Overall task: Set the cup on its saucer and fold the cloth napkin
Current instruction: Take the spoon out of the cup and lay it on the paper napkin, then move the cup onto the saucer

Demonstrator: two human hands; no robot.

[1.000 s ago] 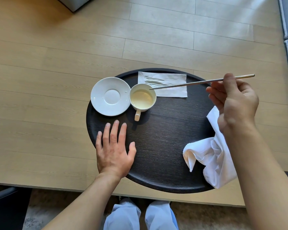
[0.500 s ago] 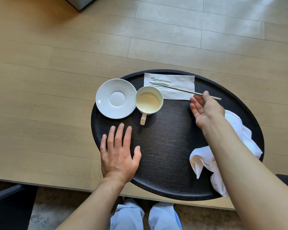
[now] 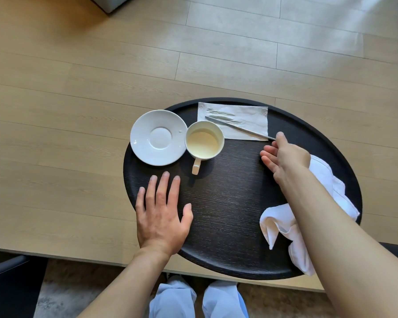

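**Cup and napkin both still to do**

While the cup (image 3: 204,143) stands on the tray (image 3: 227,203) touching the empty saucer (image 3: 158,137), the cloth napkin (image 3: 326,203) lies crumpled under the right forearm. Left hand (image 3: 162,216) rests flat, empty; right hand (image 3: 283,157) has a loose, open grip beside the stirrer (image 3: 239,128).

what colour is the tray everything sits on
Black, or very dark brown, with a fine wood grain; the tray shows in the head view.

Looks like a home living room: a low pale wood table (image 3: 78,111) carrying a dark oval serving tray (image 3: 227,226), grey sofa cushions (image 3: 108,3) at the edges, a rug (image 3: 62,292) underfoot
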